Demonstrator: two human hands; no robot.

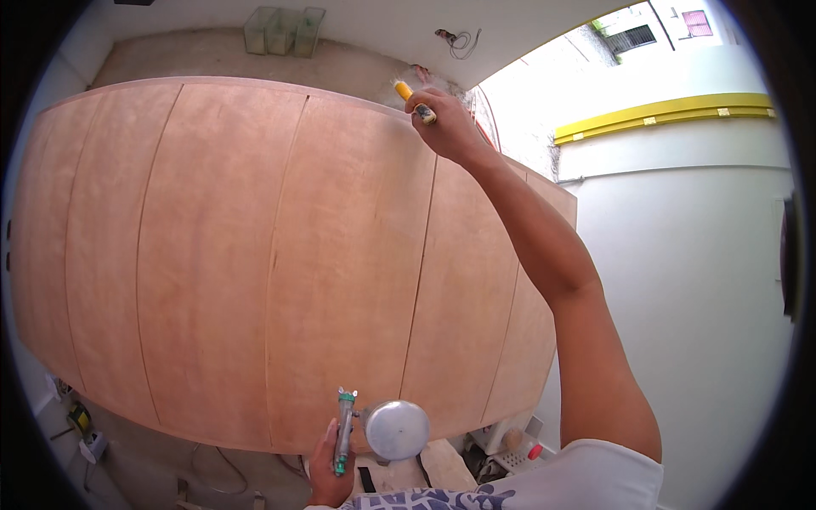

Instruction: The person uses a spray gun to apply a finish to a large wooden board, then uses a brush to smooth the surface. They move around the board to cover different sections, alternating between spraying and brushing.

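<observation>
A wide reddish wooden panel surface (340, 238), split by several thin dark lines, stretches across the view in front of me. My right hand (446, 123) reaches out over its far edge, fingers closed around a brush (405, 89) with a yellow handle part and pale bristles pointing away. Low in the view, by the near edge, my left hand (329, 467) is wrapped around a paint spray gun (343, 433), grey with green ends. A round silver cup (397, 430) is attached to the gun's right side. The left fingers are partly hidden behind the gun.
Clear containers (283, 32) stand on the floor beyond the panel. Loose wires (460, 42) hang from the far wall. A yellow beam (663, 117) runs along the right side. A yellow-black tool (80, 418) sits lower left; a red-capped item (534, 450) lies lower right.
</observation>
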